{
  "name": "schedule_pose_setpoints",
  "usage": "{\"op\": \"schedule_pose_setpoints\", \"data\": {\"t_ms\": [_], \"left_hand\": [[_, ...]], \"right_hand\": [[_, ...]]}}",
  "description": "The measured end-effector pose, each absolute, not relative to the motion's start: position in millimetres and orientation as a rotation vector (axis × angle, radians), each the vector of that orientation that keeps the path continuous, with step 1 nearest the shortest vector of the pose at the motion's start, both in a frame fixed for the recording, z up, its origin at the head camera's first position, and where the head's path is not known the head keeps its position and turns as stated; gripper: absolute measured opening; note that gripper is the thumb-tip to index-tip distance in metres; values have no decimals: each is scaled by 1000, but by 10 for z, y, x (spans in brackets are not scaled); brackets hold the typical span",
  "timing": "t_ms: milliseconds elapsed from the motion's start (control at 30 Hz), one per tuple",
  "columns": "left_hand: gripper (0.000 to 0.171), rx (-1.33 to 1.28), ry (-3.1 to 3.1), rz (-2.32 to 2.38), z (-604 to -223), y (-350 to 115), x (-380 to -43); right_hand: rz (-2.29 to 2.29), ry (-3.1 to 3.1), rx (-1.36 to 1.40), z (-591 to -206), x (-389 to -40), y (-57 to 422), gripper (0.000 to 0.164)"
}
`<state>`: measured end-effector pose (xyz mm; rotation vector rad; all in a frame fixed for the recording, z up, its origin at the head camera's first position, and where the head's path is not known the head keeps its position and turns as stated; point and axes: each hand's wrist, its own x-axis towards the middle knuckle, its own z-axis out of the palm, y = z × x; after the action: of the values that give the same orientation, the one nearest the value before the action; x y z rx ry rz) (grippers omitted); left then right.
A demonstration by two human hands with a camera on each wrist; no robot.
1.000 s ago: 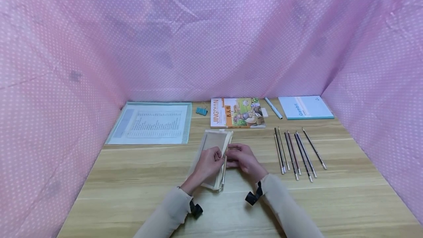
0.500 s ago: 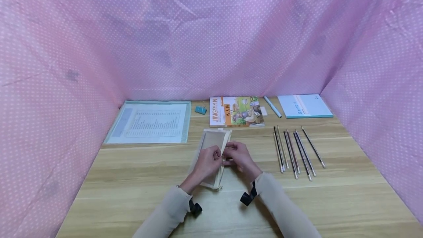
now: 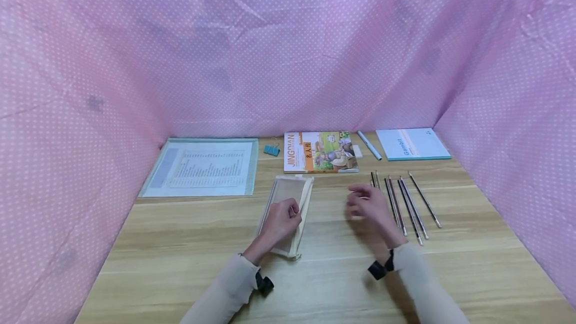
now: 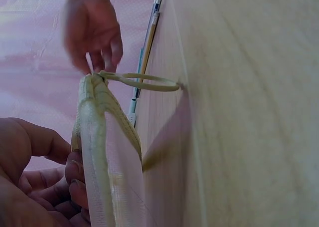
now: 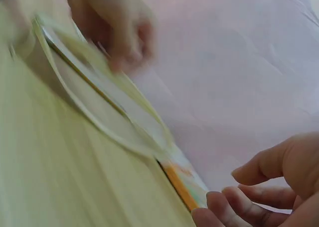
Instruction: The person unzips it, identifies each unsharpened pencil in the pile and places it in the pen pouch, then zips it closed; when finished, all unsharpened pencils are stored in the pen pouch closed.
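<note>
My left hand [image 3: 281, 221] pinches the upper edge of a cream mesh zip pencil pouch [image 3: 307, 194] at the middle of the table. In the left wrist view the thumb and fingers of that hand grip the pouch [image 4: 112, 162] near its zip. The right wrist view, partly blurred, shows the mouth of the pouch [image 5: 144, 142] gaping, with a pencil [image 5: 89, 80] lying inside. My right hand [image 3: 369, 209] holds nothing, its fingers loosely bent. It hovers left of a row of several pencils [image 3: 408, 206] and covers part of the nearest ones.
Along the back lie a sheet of paper in a clear folder [image 3: 202, 166], a teal binder clip [image 3: 272, 150], a picture-covered book [image 3: 321, 152], a light blue marker [image 3: 369, 145] and a light blue notebook [image 3: 413, 144]. Pink dotted cloth [image 3: 288, 54] hangs around the table.
My right hand has left the pouch and moved right, to the row of pencils. The pencil seen at the pouch's edge is now inside. My left hand keeps its pinch on the pouch.
</note>
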<state>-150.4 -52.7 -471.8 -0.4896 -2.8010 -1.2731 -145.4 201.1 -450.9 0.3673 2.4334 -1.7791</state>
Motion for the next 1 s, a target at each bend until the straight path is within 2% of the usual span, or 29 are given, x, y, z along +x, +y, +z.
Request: {"op": "schedule_pose_setpoints", "data": {"t_ms": [233,433,700,1000], "left_hand": [[8,-477,-2811,-1286,-4708,-531,-1502],[9,-476,-2816,-1290,-4699,-537,-1495],[8,-471,-2839,-1301,-4696,-536,-1496],[9,-481,-2804,-1291,-4700,-532,-1492]], "right_hand": [[-1609,2684,377,-4424,-1405,2761,47],[-1344,2790,334,-4457,-1351,3177,51],[-1061,2878,255,-4538,-1358,3363,46],[-780,2954,194,-4560,-1418,3349,43]]}}
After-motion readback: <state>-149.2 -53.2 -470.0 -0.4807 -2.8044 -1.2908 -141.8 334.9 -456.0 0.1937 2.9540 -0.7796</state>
